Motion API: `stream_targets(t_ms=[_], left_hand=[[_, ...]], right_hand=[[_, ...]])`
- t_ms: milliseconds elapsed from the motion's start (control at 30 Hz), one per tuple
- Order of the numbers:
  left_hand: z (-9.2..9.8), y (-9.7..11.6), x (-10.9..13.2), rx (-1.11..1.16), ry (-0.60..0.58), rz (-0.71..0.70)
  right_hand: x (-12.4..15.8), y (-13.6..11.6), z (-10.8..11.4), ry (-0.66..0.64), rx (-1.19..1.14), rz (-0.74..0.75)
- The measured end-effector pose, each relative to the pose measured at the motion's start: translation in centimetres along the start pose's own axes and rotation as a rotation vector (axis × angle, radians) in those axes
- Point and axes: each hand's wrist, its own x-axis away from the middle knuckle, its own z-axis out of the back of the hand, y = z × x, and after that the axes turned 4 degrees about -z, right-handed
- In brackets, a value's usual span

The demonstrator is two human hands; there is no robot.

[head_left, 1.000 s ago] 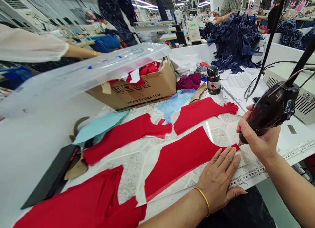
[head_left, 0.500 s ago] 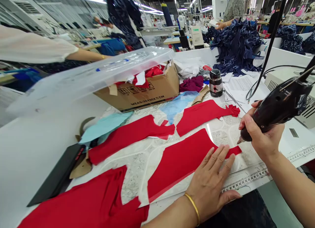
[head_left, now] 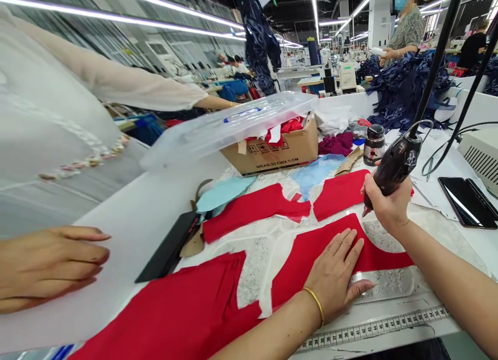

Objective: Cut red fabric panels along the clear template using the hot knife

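We've got the left hand (head_left: pixel 332 277) open, fingers spread, pinning the red fabric panel (head_left: pixel 311 256) against slip, right hand (head_left: pixel 387 207) clenched round the corded handheld cutter (head_left: pixel 397 163) just above them.

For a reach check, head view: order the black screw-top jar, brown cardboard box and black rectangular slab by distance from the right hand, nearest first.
From the right hand:
1. black screw-top jar: just beyond the hand, slightly left.
2. brown cardboard box: farther back, well left.
3. black rectangular slab: farthest, on the table's far left.
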Motion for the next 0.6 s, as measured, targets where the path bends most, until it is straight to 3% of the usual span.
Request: stream_targets(t_ms=[233, 600], left_hand=[[-0.2, 0.0, -0.1, 0.070, 0.012, 0.010], [-0.2, -0.2, -0.1, 0.100, 0.023, -0.005]], right_hand=[[-0.5, 1.1, -2.3, 0.052, -0.017, 0.004], [-0.6, 1.8, -2.4, 0.081, 0.008, 0.031]])
